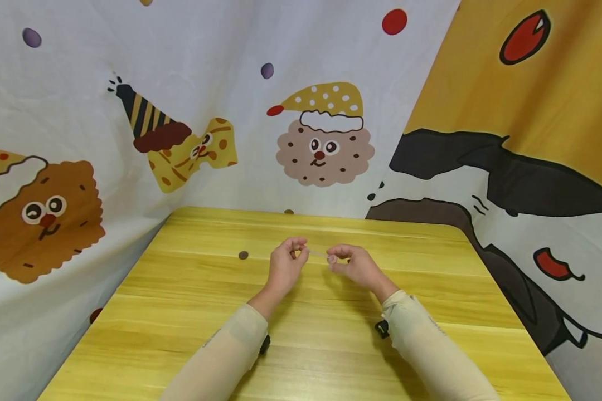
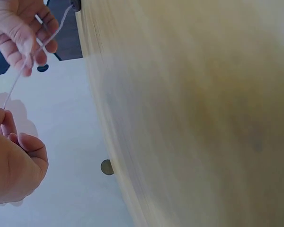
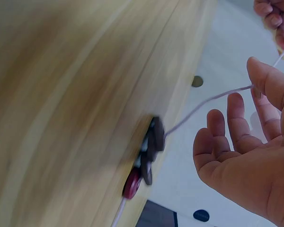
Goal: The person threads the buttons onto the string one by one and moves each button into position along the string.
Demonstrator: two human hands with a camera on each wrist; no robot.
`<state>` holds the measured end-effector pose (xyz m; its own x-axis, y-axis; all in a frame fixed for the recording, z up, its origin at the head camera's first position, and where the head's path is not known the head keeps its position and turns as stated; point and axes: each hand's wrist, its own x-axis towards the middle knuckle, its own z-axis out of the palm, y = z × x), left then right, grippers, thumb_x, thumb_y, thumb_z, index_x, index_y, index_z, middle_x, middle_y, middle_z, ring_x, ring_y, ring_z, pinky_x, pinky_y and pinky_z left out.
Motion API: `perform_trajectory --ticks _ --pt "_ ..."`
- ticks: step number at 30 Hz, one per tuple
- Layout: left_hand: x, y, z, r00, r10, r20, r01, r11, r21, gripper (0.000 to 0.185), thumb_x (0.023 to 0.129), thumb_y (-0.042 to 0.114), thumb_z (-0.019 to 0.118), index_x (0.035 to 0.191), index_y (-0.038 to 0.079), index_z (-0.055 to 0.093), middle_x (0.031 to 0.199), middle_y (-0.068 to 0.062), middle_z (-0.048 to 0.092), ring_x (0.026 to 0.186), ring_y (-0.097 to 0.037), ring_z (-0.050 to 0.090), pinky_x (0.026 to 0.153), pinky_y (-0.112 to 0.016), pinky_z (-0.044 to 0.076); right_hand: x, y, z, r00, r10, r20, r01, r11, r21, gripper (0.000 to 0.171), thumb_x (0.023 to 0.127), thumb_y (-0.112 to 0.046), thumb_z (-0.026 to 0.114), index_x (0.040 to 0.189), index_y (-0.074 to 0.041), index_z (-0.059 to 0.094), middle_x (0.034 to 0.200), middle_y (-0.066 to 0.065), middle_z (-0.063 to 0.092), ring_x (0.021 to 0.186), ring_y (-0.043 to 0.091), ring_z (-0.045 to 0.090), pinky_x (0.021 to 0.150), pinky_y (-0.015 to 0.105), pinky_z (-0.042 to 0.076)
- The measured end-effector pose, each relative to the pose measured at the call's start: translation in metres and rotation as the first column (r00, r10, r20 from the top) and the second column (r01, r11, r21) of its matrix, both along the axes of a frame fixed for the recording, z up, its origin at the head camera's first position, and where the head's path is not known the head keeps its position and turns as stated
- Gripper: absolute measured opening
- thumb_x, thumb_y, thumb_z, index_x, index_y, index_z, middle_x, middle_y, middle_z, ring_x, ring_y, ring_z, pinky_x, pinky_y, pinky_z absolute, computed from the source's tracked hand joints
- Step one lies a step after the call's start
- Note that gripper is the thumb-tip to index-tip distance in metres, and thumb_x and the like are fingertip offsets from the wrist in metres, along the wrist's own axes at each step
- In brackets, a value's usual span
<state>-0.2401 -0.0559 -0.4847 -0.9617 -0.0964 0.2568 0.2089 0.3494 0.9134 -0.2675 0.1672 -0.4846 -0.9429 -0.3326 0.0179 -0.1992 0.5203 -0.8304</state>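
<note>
Above a yellow wooden table (image 1: 190,312) my two hands hold a thin pale string (image 1: 317,254) stretched between them. My left hand (image 1: 287,260) pinches one end; the left wrist view shows it curled low at the left (image 2: 14,165) with the string (image 2: 19,78) rising to the right hand (image 2: 21,30). My right hand (image 1: 355,266) pinches the string (image 3: 203,101) under the thumb, its other fingers (image 3: 217,130) loosely spread. Several dark brown and red buttons (image 3: 147,158) are threaded on the string beyond the right hand. The left hand (image 3: 273,19) shows at the top right.
A small brown button (image 1: 243,255) lies on the table left of my left hand. Cartoon-printed cloth (image 1: 311,145) walls the table at the back and both sides. A black device (image 1: 381,328) sits at my right wrist.
</note>
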Motion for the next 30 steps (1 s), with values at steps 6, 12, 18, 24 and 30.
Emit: perform_trajectory --ticks 6,12,18,24,30 --pt "0.001 -0.001 0.001 1.0 0.003 -0.01 -0.003 1.0 -0.007 0.016 0.102 0.013 0.072 0.118 0.011 0.075 0.105 -0.003 0.078 0.084 -0.012 0.055 0.074 -0.021 0.046 -0.002 0.015 -0.003 1.0 0.005 0.017 -0.006 0.999 0.037 0.037 0.1 -0.033 0.078 0.131 -0.014 0.074 0.135 0.005 0.073 0.132 0.032 0.059 0.092 0.038 0.054" --pt "0.002 -0.003 0.0 1.0 -0.003 -0.009 0.003 1.0 -0.007 0.016 0.103 0.013 0.071 0.118 0.011 0.075 0.106 -0.004 0.077 0.087 -0.012 0.057 0.078 -0.022 0.048 -0.001 0.026 -0.008 1.0 -0.02 0.011 0.019 0.996 0.086 0.027 0.101 -0.021 0.077 0.127 -0.014 0.075 0.132 0.005 0.075 0.128 0.03 0.063 0.093 0.036 0.054" --pt "0.002 -0.004 0.001 1.0 -0.003 0.006 0.003 1.0 0.001 0.016 0.103 0.012 0.072 0.119 0.012 0.075 0.108 -0.004 0.078 0.09 -0.013 0.058 0.08 -0.023 0.049 -0.003 0.038 -0.012 1.0 -0.013 0.018 0.011 0.994 0.106 0.028 0.098 -0.014 0.079 0.125 -0.013 0.075 0.132 0.009 0.074 0.125 0.031 0.069 0.09 0.032 0.058" --pt "0.002 -0.005 0.0 1.0 0.0 0.017 0.0 1.0 0.007 0.017 0.103 0.015 0.071 0.12 0.012 0.075 0.11 -0.003 0.078 0.091 -0.013 0.059 0.08 -0.023 0.05 -0.006 0.052 -0.016 0.999 -0.007 0.032 0.002 0.986 0.165 0.028 0.095 -0.012 0.082 0.123 -0.012 0.075 0.111 0.004 0.076 0.113 0.024 0.066 0.094 0.036 0.051" --pt "0.002 -0.007 0.001 0.999 0.026 0.019 -0.026 1.0 0.013 0.017 0.103 0.017 0.072 0.12 0.013 0.074 0.109 -0.001 0.077 0.089 -0.013 0.055 0.077 -0.023 0.048 -0.008 0.056 -0.018 0.995 0.019 0.098 -0.03 0.994 0.105 0.029 0.093 -0.005 0.082 0.121 -0.003 0.074 0.1 0.007 0.075 0.092 0.019 0.063 0.081 0.029 0.051"
